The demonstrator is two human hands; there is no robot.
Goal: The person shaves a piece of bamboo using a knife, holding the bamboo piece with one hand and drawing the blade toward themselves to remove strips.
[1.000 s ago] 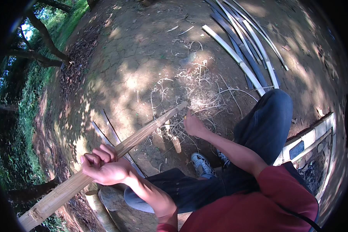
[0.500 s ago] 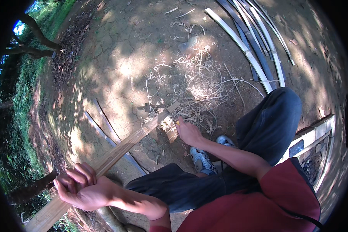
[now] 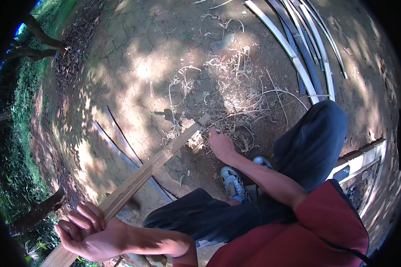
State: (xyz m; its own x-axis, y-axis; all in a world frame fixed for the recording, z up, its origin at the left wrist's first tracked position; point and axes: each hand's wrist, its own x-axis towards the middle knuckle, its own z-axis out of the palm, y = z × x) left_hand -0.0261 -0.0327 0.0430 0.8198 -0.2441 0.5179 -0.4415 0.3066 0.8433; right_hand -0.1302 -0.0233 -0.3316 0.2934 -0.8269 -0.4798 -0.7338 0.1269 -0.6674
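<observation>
My left hand (image 3: 90,231) is closed round a long, flat bamboo slat (image 3: 151,165), which slants from the lower left up to the middle of the view. Its upper face is pale and rough, with a scraped patch partway along. Beside the slat's far end, my right hand (image 3: 221,145) is closed on a knife. Only a speck of its yellowish handle shows at the fingers; its blade is hard to make out now. Under the slat's far end lie curled pale shavings (image 3: 236,100) on the dirt.
Several long split strips (image 3: 294,53) lie at the upper right. Two thinner strips (image 3: 120,149) lie on the ground beneath the slat. My bent knee (image 3: 314,142) and shoes (image 3: 232,181) are close by. Tree trunks (image 3: 40,35) and greenery edge the left; a low block structure (image 3: 361,160) stands right.
My right hand has moved slightly away from the slat's end, and the knife blade no longer shows across it. My left hand and the slat have shifted a little; the view has tilted slightly.
</observation>
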